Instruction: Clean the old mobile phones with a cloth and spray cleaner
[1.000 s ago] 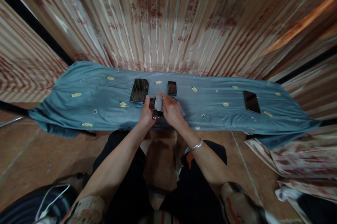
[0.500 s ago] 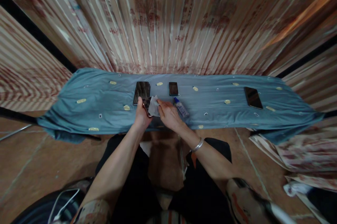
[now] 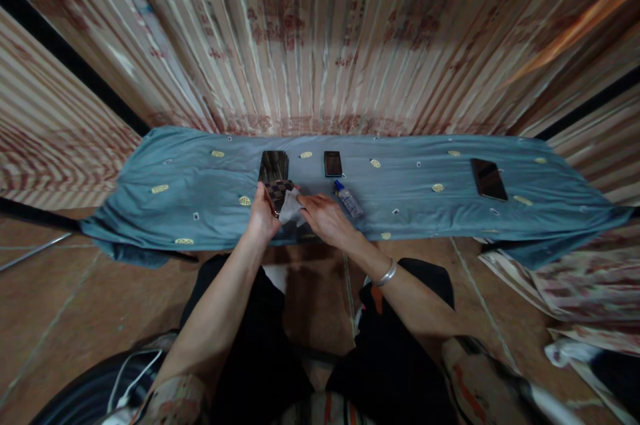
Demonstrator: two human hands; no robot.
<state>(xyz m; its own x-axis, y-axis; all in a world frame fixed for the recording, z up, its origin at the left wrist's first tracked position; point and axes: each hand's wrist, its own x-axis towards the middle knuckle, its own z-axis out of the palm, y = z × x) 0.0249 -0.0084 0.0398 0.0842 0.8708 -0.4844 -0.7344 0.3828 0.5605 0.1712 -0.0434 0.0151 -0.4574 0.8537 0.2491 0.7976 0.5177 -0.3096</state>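
My left hand (image 3: 264, 218) is closed around the edge of a phone (image 3: 277, 192) whose upward face has a brown checkered pattern. A crumpled pale wipe (image 3: 290, 206) is pinched in my right hand (image 3: 326, 217) and lies against the phone's right side. Just beyond the held phone, a dark glossy phone-like slab (image 3: 274, 164) lies flat, partly covered by it. To the right of my right hand, a clear bottle with a blue cap (image 3: 347, 198) lies on its side. A small dark square device (image 3: 333, 164) lies behind the bottle.
The low table wears a blue patterned cloth (image 3: 410, 202). Another dark phone (image 3: 489, 179) lies near its right end. Striped curtains (image 3: 320, 45) hang behind, with dark poles (image 3: 75, 55) at the sides. A white cable (image 3: 135, 382) rests on a dark round object at lower left.
The held phone's checkered face is turned more into view. The wipe has slid lower along its right side. The whole view has shifted slightly.
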